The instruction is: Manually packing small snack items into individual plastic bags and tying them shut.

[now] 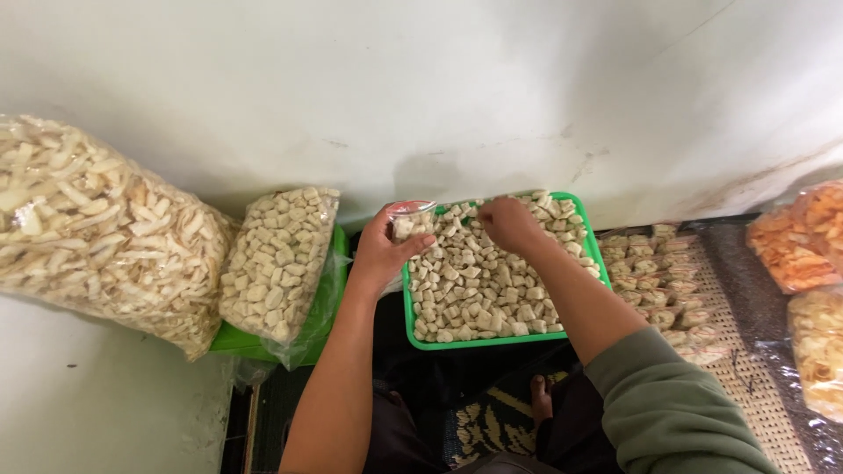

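Observation:
A green plastic tray (408, 312) lies on the floor against the white wall, full of pale, blocky crackers (479, 290). My left hand (379, 252) holds a small clear plastic bag (411, 219) at the tray's far left corner; a few crackers show inside it. My right hand (509, 222) reaches into the far side of the tray, fingers closed among the crackers; what it grips is hidden.
A large clear bag of pale strip crackers (92, 228) and a smaller bag of blocky crackers (279, 259) lie at left. Small filled packets (663, 281) rest on a woven mat at right. Bags of orange and pale crackers (803, 241) sit far right.

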